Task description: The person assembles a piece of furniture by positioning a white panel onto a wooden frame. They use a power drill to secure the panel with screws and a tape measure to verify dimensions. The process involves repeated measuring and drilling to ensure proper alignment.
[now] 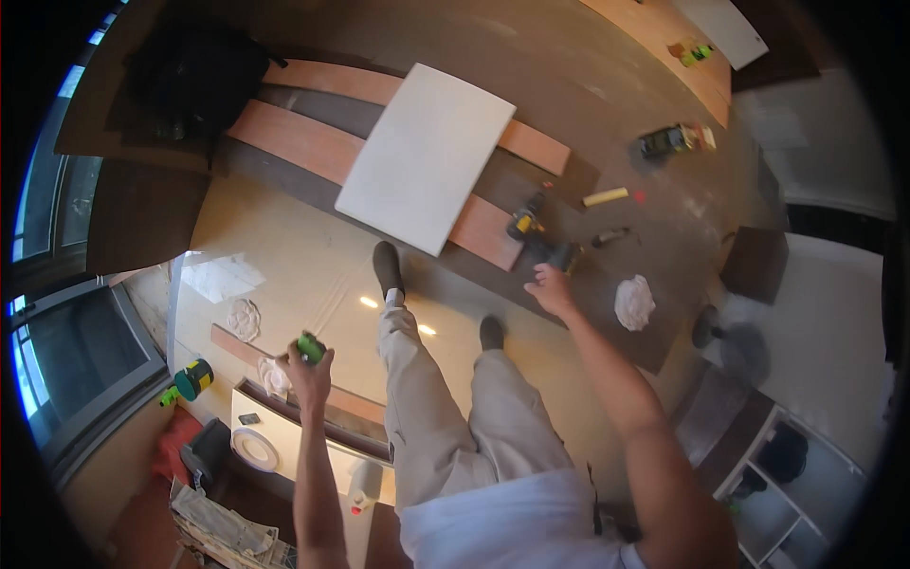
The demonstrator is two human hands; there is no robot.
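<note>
My left hand (310, 377) is closed around a compact green-and-black block-shaped object (310, 348), held above the floor on the left; its exact kind is too small to make out. My right hand (550, 289) reaches forward with its fingers partly spread, and I see nothing held in it. Just beyond its fingertips is the dark base of a black-and-yellow cordless drill (524, 224), which lies on the brown sheet. A white rectangular panel (427, 156) rests across reddish-brown boards (299, 142) in front of my feet.
A yellow stick (605, 196), a dark hand tool (609, 237), a crumpled white bundle (634, 302) and a dark-green box (668, 141) lie to the right. A white shelf unit (787, 474) stands at lower right. A roll of tape (255, 449) sits on a cream surface at left.
</note>
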